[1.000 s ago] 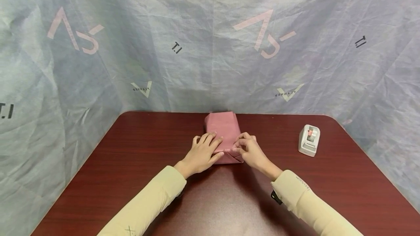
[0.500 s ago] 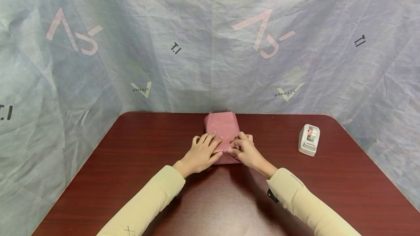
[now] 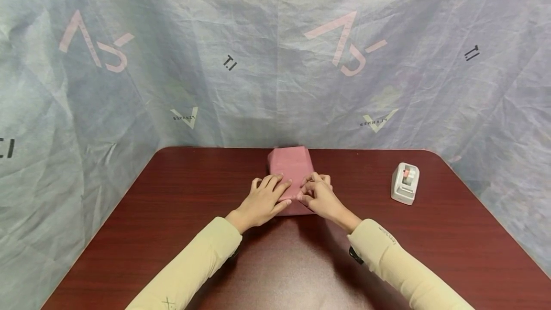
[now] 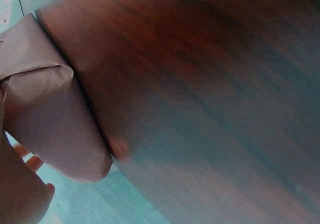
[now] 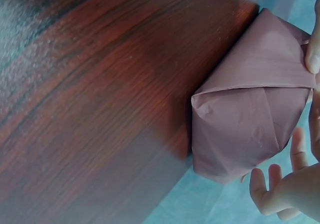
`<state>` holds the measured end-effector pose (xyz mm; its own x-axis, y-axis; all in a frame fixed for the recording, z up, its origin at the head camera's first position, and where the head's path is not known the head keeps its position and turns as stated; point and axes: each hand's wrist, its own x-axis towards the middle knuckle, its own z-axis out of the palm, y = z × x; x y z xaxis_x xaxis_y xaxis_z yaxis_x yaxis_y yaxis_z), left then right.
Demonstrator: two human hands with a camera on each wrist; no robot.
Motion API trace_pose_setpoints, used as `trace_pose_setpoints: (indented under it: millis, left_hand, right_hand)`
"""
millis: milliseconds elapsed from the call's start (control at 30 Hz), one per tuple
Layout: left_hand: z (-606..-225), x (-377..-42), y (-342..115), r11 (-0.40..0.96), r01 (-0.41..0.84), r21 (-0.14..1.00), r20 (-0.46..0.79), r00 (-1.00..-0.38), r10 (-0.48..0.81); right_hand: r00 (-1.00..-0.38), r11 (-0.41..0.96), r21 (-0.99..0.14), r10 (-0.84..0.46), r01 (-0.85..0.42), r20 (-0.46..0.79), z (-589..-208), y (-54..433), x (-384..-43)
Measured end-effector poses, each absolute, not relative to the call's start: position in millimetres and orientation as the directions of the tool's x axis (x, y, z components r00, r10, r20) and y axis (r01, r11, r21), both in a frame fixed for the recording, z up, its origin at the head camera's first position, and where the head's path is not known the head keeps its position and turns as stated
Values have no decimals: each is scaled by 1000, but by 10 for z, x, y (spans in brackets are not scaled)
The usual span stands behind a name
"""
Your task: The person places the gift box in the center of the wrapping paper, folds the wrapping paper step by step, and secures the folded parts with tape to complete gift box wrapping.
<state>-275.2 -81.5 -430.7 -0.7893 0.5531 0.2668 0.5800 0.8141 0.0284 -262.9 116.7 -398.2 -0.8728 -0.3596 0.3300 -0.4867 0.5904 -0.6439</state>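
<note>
A package wrapped in pink paper (image 3: 290, 159) lies at the far middle of the table, its folded near end facing me. My left hand (image 3: 261, 203) rests spread on its top left side, with the thumb along the near top edge. At the near right corner, my right hand (image 3: 324, 200) has its fingers bent and its thumb and index fingertip together, pinching the paper at the top edge. The right wrist view shows the end's folded flap (image 5: 260, 64) with a diagonal crease; the right hand's other fingers (image 5: 274, 176) stand off the package's side.
A white tape dispenser (image 3: 405, 183) stands on the dark red wooden table (image 3: 284, 267) to the right. A grey printed cloth (image 3: 258, 37) hangs behind the table and along its sides, close to the package's far end.
My right hand has shifted left along the package's near top edge, toward the left thumb, covering more of the fold. The left hand stays nearly in place.
</note>
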Motion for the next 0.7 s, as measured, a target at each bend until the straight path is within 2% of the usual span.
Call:
trace_pose_setpoints:
  millis: [200, 700]
  left_hand:
    - [-4308, -2752, -816, 814, 580, 23, 278, -786, 553]
    - [-4311, -2755, -817, 810, 585, 21, 288, -780, 556]
  right_hand:
    - [-885, 607, -646, -353, -463, 302, -3951, 1156, -2634]
    - [-862, 570, -651, -392, -502, 322, -3968, 1172, -2665]
